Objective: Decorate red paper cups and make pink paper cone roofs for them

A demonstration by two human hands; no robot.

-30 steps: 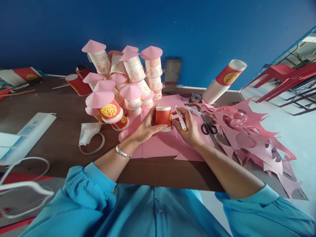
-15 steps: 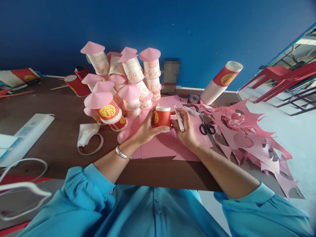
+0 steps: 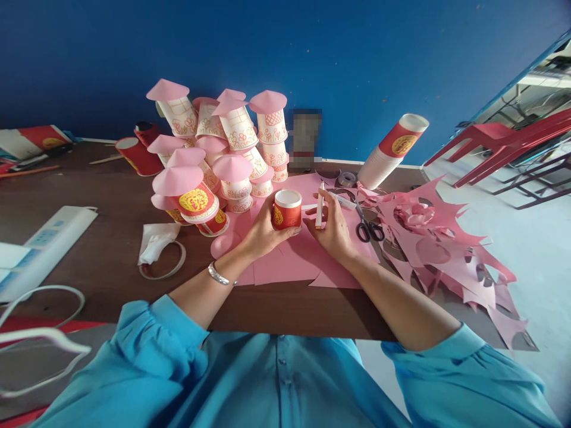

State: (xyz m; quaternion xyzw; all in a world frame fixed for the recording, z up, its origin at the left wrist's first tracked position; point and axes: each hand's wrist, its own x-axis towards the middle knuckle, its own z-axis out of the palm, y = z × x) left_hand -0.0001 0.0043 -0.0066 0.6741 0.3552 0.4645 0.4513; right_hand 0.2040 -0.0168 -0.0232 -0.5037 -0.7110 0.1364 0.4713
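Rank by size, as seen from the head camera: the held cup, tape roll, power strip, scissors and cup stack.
Largest to smallest:
Power strip
Cup stack
Held cup and scissors, too alike to rank
Tape roll

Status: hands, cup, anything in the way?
Left hand around red cup. Right hand holding white pen. Nothing visibly blocking the cup; black scissors lie right of right hand.

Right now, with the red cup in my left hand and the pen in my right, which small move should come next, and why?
I would probably tilt the narrow upper end of the pen toward the red cup: the left hand holds the cup, while the right hand holds the pen nearly upright, apart from it, and white cups nearby carry drawn flowers.
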